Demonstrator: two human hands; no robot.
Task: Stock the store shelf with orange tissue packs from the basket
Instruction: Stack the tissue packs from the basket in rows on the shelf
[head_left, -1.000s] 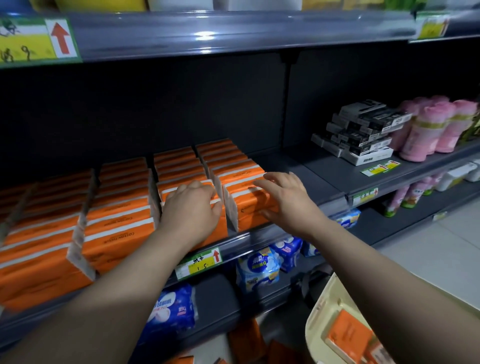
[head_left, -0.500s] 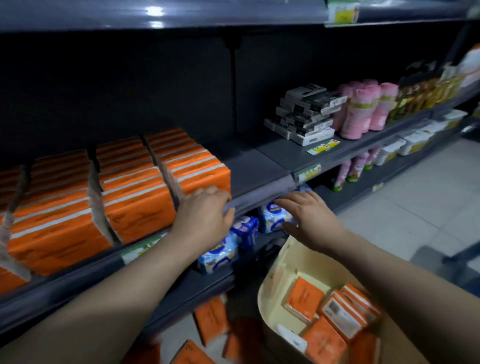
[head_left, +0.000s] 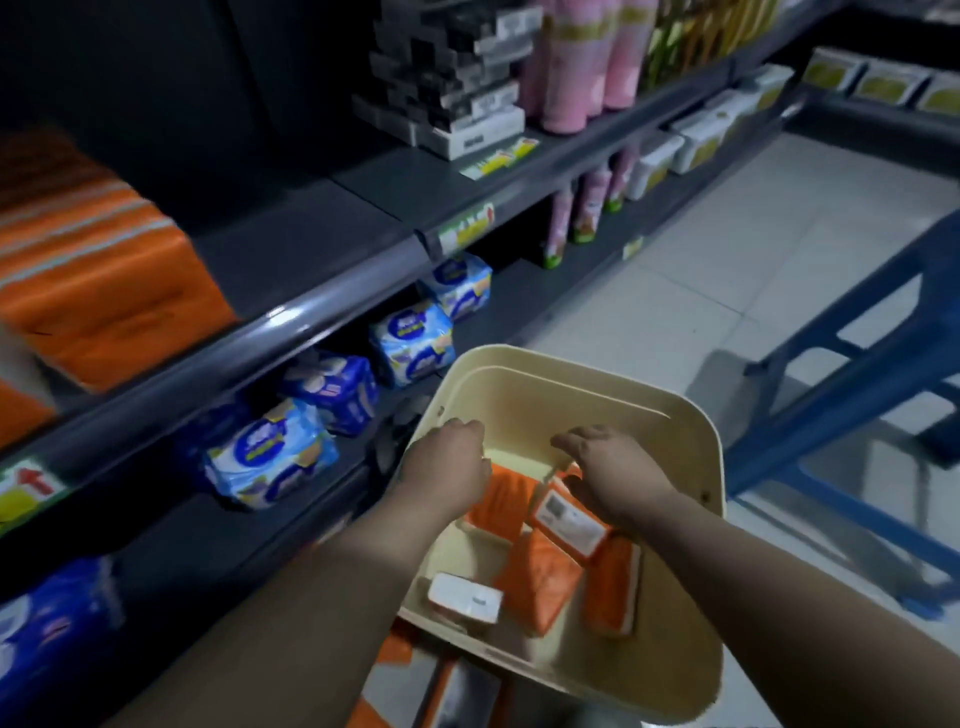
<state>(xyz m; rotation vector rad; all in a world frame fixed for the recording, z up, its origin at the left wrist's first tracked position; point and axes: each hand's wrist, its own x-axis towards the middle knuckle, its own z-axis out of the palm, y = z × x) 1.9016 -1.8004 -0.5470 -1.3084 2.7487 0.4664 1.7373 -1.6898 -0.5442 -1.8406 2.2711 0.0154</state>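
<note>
A cream basket stands low in front of the shelving and holds several orange tissue packs. My left hand reaches into it with curled fingers over one orange pack; its fingertips are hidden. My right hand curls its fingers and thumb round the top edge of a tilted orange pack with a white label. A white-faced pack lies at the basket's near side. Orange packs in rows stand on the grey shelf at the upper left, blurred.
Blue wipe packs fill the lower shelf beside the basket. Black-and-white boxes and pink bottles sit farther right on the shelf. A blue frame stands on the tiled floor to the right. More orange packs lie under the basket.
Both hands left the shelf and dropped into the basket. The view swung down and right, so the stocked rows slid to the left edge.
</note>
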